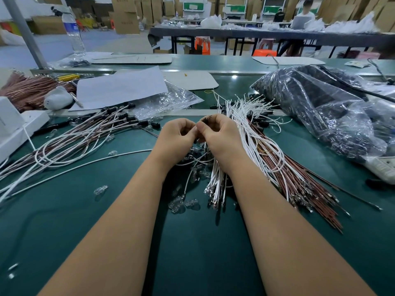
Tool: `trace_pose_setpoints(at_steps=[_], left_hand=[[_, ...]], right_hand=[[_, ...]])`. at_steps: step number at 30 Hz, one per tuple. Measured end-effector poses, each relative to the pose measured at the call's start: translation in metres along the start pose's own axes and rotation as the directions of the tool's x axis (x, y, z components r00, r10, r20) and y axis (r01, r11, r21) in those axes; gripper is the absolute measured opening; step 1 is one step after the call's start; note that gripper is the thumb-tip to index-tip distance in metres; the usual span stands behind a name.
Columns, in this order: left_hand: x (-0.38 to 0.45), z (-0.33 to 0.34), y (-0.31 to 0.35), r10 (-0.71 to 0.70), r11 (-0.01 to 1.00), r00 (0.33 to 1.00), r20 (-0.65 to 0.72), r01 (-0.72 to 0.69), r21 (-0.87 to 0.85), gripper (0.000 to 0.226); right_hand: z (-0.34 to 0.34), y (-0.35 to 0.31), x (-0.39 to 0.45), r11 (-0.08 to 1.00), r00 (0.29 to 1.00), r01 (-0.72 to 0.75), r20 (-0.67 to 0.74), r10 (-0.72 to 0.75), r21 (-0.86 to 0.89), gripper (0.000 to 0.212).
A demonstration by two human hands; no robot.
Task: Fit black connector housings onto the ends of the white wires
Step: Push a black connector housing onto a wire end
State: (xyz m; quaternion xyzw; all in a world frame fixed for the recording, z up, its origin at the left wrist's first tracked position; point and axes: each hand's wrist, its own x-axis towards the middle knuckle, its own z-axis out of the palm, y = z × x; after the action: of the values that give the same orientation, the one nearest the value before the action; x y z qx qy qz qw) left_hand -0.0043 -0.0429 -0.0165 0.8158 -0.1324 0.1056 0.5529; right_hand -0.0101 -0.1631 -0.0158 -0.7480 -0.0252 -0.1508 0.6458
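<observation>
My left hand [178, 135] and my right hand [218, 133] meet fingertip to fingertip above the green mat [192, 242], at the middle of the view. The right hand's fingers pinch a small dark connector housing [207, 119], which pokes out above them. The left hand's fingers are curled against it; what they pinch is hidden. A fan of loose white wires [252, 129] lies just right of my hands, over brown wires [303, 184]. At the left lie finished wires with black housings [130, 118].
A big clear bag of black parts [324, 107] fills the right side. Small clear plastic pieces [179, 205] are scattered under my wrists. White paper [119, 86], a white box [15, 127] and a brown wire bundle [32, 88] sit at the left. A water bottle [73, 33] stands behind.
</observation>
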Motion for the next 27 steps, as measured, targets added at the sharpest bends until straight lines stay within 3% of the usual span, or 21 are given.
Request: trace_pose_setpoints(at_steps=[4, 8, 16, 22, 27], left_hand=[[0.0, -0.002, 0.004, 0.001, 0.999, 1.0, -0.013, -0.002, -0.046, 0.016], [0.002, -0.012, -0.001, -0.013, 0.998, 1.0, -0.008, 0.013, 0.059, 0.012], [0.001, -0.011, 0.002, 0.033, 0.999, 0.999, -0.007, -0.033, 0.027, 0.016], [0.003, -0.015, -0.001, 0.003, 1.0, 1.0, -0.025, -0.003, -0.003, 0.014], [0.003, -0.017, -0.001, -0.013, 1.0, 1.0, -0.019, 0.013, -0.01, 0.012]], right_hand=[[-0.001, -0.003, -0.001, 0.997, 0.999, -0.012, -0.033, 0.015, 0.074, 0.009], [-0.003, -0.004, 0.0, 0.98, 0.995, -0.032, -0.083, 0.05, 0.197, 0.013], [-0.002, -0.003, 0.0, 0.99, 1.0, -0.005, 0.024, 0.001, 0.143, 0.013], [-0.004, -0.008, 0.0, 0.963, 1.0, -0.007, -0.015, 0.012, 0.27, 0.009], [-0.006, -0.008, -0.001, 0.984, 0.993, 0.048, -0.116, -0.027, 0.174, 0.015]])
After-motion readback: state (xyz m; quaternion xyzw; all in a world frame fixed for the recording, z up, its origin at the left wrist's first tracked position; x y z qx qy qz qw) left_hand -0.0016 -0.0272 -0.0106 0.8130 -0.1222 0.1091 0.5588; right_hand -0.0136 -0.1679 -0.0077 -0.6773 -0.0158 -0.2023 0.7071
